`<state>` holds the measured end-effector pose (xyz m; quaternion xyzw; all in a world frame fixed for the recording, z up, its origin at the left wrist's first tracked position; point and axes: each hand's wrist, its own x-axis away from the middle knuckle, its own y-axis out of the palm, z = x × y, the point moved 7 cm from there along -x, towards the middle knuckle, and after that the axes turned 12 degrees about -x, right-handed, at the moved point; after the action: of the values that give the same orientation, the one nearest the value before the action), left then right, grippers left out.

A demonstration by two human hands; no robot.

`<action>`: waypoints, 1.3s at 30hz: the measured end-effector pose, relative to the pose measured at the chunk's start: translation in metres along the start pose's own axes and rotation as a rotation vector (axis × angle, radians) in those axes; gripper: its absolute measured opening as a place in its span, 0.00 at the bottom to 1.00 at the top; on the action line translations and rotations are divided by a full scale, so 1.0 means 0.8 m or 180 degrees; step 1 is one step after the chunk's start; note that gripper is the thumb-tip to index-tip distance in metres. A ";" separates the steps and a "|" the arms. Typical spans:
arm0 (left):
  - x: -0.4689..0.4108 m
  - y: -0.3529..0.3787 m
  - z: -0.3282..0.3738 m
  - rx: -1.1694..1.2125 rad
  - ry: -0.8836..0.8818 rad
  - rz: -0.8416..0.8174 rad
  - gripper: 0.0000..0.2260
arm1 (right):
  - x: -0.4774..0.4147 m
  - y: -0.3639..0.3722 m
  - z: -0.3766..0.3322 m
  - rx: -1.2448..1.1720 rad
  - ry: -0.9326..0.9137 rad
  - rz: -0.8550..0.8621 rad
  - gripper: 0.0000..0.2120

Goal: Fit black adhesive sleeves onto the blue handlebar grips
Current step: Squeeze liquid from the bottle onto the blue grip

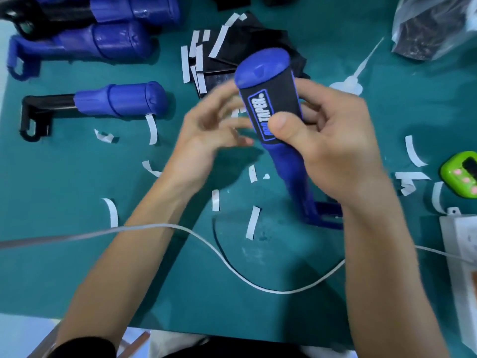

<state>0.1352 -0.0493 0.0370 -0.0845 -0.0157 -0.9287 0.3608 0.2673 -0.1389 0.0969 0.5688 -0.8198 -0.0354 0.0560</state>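
Over green mat (pixel 77 254), right hand (pixel 333 151), grip round blue handlebar grip (pixel 260 65), left hand (pixel 206 130), grip wide.

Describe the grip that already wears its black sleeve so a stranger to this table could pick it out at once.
Start at the green mat and find the right hand near its middle. That hand holds one blue handlebar grip, tilted, rounded end uppermost. Unlike the bare blue grips lying at upper left, it alone wears a black sleeve with blue lettering.
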 end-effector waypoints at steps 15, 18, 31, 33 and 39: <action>0.034 -0.035 -0.053 -0.2179 0.0529 0.0401 0.30 | 0.035 0.017 0.069 0.2906 -0.0566 0.0147 0.36; 0.038 -0.026 -0.048 -0.2298 0.0649 0.0414 0.29 | 0.042 0.004 0.070 0.2704 -0.0739 0.0528 0.24; 0.037 -0.008 -0.041 -0.2724 0.0651 0.0742 0.24 | 0.038 -0.003 0.076 0.2355 -0.0946 0.0746 0.14; 0.038 -0.009 -0.042 -0.2634 0.0632 0.0723 0.23 | 0.037 -0.002 0.075 0.2373 -0.1002 0.0773 0.14; 0.036 -0.015 -0.041 -0.2692 0.0607 0.0625 0.24 | 0.042 -0.002 0.078 0.2288 -0.1041 0.0722 0.14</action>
<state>0.1018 -0.0627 0.0100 -0.1397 0.4070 -0.8184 0.3808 0.2487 -0.1713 0.0366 0.4451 -0.8355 0.1697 -0.2738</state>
